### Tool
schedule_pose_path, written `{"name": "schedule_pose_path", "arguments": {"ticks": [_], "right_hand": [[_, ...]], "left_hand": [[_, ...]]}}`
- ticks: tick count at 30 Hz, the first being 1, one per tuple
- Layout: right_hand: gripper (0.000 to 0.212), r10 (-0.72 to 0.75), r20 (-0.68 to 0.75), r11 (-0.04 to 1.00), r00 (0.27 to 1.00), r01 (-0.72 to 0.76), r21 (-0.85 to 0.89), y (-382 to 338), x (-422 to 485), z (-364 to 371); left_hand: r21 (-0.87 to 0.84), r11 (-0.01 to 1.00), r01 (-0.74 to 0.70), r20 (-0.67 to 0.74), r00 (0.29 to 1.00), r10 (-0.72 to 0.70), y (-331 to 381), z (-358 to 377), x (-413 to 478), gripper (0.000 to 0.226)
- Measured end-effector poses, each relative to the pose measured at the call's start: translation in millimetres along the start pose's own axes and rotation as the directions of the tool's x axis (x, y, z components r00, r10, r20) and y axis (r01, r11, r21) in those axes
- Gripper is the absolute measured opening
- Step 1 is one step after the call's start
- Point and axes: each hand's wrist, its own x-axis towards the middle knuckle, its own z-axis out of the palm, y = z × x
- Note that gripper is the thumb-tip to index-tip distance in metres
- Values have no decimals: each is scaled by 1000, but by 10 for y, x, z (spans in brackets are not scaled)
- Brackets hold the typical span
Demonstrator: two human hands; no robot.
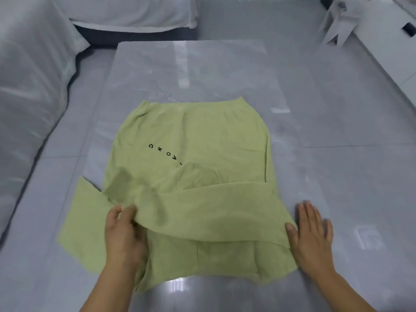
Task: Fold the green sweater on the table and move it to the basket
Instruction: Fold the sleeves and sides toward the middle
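Observed from my remote station, head view only.

1. The green sweater lies flat on the glossy grey worktop, near the front edge and roughly centred. Its ribbed hem points away from me, and the black lettering on the chest reads upside down.

2. One folded sleeve is laid across the body of the garment as a broad band running from the right side to the left. A second sleeve extends off the left side, flat on the worktop and angled towards the near left.

3. The left hand is at the left end of the folded sleeve. Its fingers are curled around the edge of that fabric and the thumb is set against it. I record a grip on the sleeve, which is lifted slightly off the body there.

4. The right hand rests palm down on the worktop just beside the sweater's right edge. Its fingers are straight and slightly spread, holding nothing. The thumb touches the sweater's right edge.

5. Surroundings: furniture under white covers stands to the left of the worktop and beyond its far edge.
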Motion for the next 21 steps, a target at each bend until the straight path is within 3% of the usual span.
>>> {"name": "schedule_pose_path", "arguments": {"ticks": [2, 4, 6, 8, 12, 14, 15, 18, 19, 21], "right_hand": [[70, -131, -42, 991, 990, 131, -3, -167, -2, -48], [61, -276, -51, 961, 960, 275, -17, -343, 27, -25], [61, -333, -20, 942, 943, 331, -50, -407, 60, 38], [64, -333, 41, 937, 942, 335, -97, -286, 95, 84], [66, -330, 122, 931, 936, 344, -119, 3, 73, -12], [67, -380, 66, 921, 923, 384, -70, -20, 70, -85], [69, -334, 14, 942, 942, 334, 6, -76, 103, -125], [81, 71, -84, 955, 994, -43, 295, -273, 350, -175], [81, 83, -81, 956, 993, -56, 287, -353, 412, -173], [73, -136, -29, 982, 990, 139, 132, -410, 442, -74]], "left_hand": [[-174, 975, 140, -54, 987, -151, -24, -194, 111, 29], [-289, 930, 226, -38, 968, -248, -89, -297, 229, 19], [-288, 921, 262, -55, 956, -289, -76, -330, 291, 17], [-158, 961, 225, -71, 969, -238, -41, -343, 322, 4], [126, 981, 148, -95, 986, -137, -94, -401, 289, 12], [176, 971, 160, -95, 985, -145, -107, -438, 275, 15], [182, 970, 162, -85, 985, -148, -98, -463, 281, 15], [265, 955, 132, -6, 991, -135, -67, -497, 297, 8], [302, 946, 121, 23, 991, -135, -48, -491, 282, 4], [354, 929, 109, 45, 990, -133, -53, -492, 281, 12]]}}
